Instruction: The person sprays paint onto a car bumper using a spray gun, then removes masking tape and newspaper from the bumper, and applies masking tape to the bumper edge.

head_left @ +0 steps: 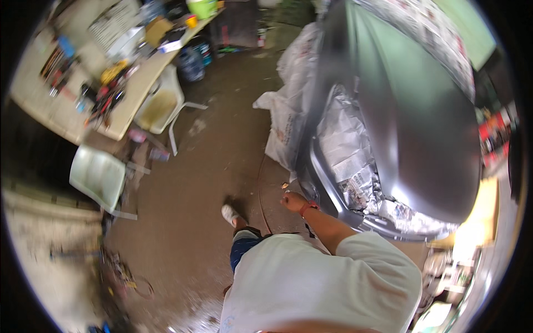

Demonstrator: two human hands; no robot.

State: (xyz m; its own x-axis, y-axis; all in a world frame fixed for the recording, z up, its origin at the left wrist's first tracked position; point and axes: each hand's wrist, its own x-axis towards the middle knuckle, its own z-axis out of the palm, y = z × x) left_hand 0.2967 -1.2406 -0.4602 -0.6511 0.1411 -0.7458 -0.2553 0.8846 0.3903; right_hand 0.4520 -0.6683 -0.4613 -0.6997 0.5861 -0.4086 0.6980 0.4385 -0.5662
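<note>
My right hand (292, 202) is in front of my body, beside the lower front corner of a car. A red band (308, 208) circles its wrist. The fingers are curled closed; whatever they hold, if anything, is too small to make out. Just beyond the fingertips shows a small orange and whitish thing (285, 185); I cannot tell whether the hand touches it. The car's dark grey bumper (327, 186) and satin grey hood (411, 111) stand to my right. Crumpled masking paper (347, 144) fills the headlight area. My left hand is out of view.
A thin reddish hose (261, 194) runs along the brown floor near my foot (230, 214). Two pale plastic chairs, one nearer (99, 175) and one farther (161, 102), stand by a cluttered table (130, 114). Masking sheet (283, 125) hangs off the car's side.
</note>
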